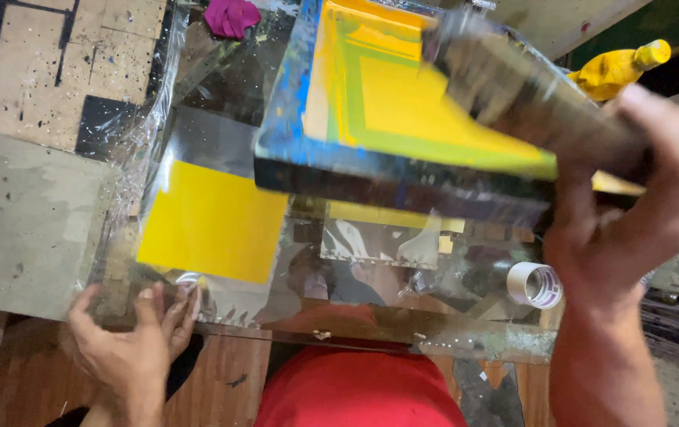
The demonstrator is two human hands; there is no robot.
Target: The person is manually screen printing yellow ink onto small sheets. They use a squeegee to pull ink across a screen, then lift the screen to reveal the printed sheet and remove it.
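Left hand (130, 348) grip spread flat, fingers apart, pinning the edge of a glossy yellow sheet (211, 221) on the glass counter (371, 332). Right hand (632, 198) clamped on a wooden squeegee (529, 103), tilted over the raised printing screen (387, 119), wet with yellow and blue ink. Risk: motion blur suggests speed; ink could drip onto the sheet. Tape roll (535, 285) sits near the right wrist.

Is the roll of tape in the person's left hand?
No, the tape roll lies on the glass table while the left hand touches the table's edge.
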